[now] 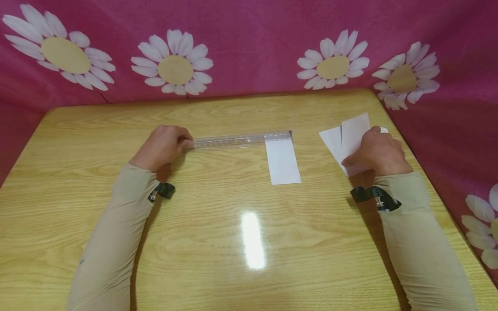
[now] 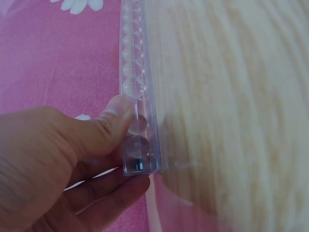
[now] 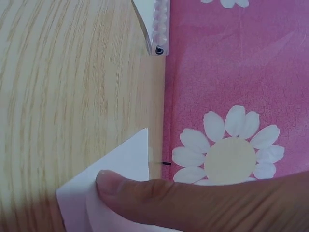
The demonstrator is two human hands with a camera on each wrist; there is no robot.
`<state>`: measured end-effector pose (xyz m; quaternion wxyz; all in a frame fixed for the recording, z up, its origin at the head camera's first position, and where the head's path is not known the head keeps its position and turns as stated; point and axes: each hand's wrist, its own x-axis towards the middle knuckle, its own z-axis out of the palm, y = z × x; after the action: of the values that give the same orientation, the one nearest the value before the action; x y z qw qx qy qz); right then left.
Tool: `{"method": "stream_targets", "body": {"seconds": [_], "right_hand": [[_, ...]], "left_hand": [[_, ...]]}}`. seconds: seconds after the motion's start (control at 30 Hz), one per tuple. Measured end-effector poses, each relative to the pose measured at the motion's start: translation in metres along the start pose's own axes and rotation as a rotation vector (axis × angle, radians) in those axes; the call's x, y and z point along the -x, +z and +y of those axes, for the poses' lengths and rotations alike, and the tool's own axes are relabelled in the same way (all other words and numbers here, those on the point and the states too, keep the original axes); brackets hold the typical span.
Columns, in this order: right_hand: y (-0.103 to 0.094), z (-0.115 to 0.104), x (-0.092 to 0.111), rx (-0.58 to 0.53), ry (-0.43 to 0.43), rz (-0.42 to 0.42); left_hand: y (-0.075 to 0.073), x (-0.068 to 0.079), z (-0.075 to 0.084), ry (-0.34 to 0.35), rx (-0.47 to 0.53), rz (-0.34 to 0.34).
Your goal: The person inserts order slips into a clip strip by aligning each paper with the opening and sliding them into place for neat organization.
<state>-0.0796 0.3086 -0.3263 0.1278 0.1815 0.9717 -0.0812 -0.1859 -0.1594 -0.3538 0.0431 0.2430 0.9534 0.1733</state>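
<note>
My left hand (image 1: 165, 144) grips the left end of a long clear plastic strip (image 1: 233, 140), its thumb on top in the left wrist view. A row of round shapes runs inside the strip (image 2: 134, 72), and a small dark spot marks its far right end. Under that right end lies a white paper rectangle (image 1: 283, 162), its upper edge beneath the plastic. Over to the right, my right hand (image 1: 379, 151) pinches several white paper pieces (image 1: 355, 131), fanned apart. Its thumb lies across one paper (image 3: 118, 159) in the right wrist view; the other fingers are hidden there.
A wood-grain table (image 1: 202, 242) carries everything, with a bright light reflection near its front middle. Pink cloth (image 1: 249, 47) with large white daisies hangs behind the table and along its right side.
</note>
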Motion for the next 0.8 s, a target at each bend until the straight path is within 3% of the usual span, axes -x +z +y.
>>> {"method": "stream_targets", "body": {"seconds": [0.3,0.43,0.57,0.8], "right_hand": [[-0.001,0.002,-0.002,0.001,-0.033,0.042],[-0.002,0.003,-0.002,-0.031,-0.097,0.061],[-0.006,0.003,-0.001,-0.077,-0.140,0.047],[-0.011,0.004,-0.002,-0.084,-0.142,-0.005]], "left_hand": [[-0.001,0.001,0.001,-0.010,0.005,-0.004],[0.000,0.000,0.001,-0.003,0.002,0.004],[0.000,0.000,0.000,-0.005,0.005,0.002],[0.001,-0.001,-0.002,-0.001,0.005,-0.002]]}}
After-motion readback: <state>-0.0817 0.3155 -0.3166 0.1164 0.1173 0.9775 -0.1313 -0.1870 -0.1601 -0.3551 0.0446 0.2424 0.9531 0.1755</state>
